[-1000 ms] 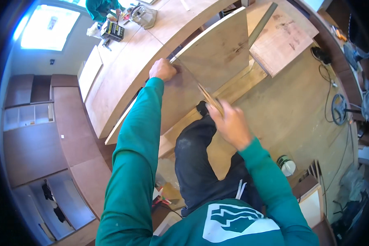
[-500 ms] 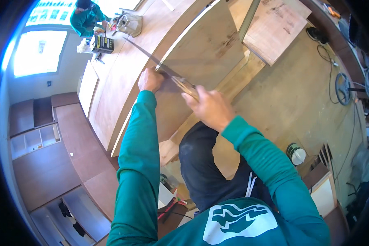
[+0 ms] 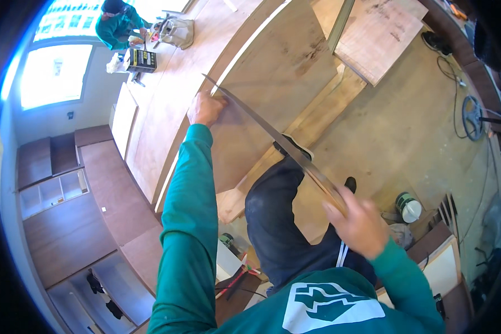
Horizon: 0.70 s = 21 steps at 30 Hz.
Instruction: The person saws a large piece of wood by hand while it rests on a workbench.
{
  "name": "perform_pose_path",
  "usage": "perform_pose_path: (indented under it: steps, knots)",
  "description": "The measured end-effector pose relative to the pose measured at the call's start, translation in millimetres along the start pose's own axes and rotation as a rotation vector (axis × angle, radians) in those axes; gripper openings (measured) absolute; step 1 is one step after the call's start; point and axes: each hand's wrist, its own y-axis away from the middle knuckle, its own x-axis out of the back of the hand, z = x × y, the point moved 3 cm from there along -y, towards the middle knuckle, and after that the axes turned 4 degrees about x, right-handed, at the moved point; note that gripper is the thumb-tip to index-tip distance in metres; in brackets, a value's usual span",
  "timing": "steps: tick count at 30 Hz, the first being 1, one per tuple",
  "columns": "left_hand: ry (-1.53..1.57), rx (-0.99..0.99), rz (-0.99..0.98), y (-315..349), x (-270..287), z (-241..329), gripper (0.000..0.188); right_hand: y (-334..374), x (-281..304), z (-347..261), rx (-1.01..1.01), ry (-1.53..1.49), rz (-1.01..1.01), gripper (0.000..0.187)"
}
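My right hand (image 3: 363,224) grips the wooden handle of a handsaw (image 3: 268,127), close in front of my body. The long narrow blade slants away to the upper left. Its tip end crosses the pale edge of a curved plywood panel (image 3: 273,61), just beyond my left hand. My left hand (image 3: 207,108) is closed over that same edge, its fingers partly hidden, right beside the blade. The panel has dark stains on its near face. A wooden beam (image 3: 303,125) runs along its foot, and my shoe rests against it.
Past the panel lies a broad plywood surface (image 3: 167,100); a co-worker in green (image 3: 119,25) bends over it beside a bag (image 3: 176,32) and a dark box (image 3: 141,60). Brown cabinets (image 3: 67,222) stand left. A can (image 3: 409,207), cables and a wheel (image 3: 472,118) lie to the right.
My right hand has pulled the saw back toward my body, down and to the right, so more blade shows on my side of the edge. The left hand stays in place.
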Motion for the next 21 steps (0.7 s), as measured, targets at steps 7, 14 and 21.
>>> perform_pose_path:
  steps: [7,14,21]
  knots:
    - [0.117,-0.058,0.008,-4,-23,11,0.051,-212,-106,-3,-0.218,-0.079,-0.059,0.061]
    - [0.003,-0.027,-0.019,3,0,14,0.054,12,-11,11,-0.145,-0.070,-0.003,0.049]
    - [0.067,-0.009,-0.058,-5,-7,7,0.055,-35,-29,18,-0.225,-0.125,-0.016,0.051]
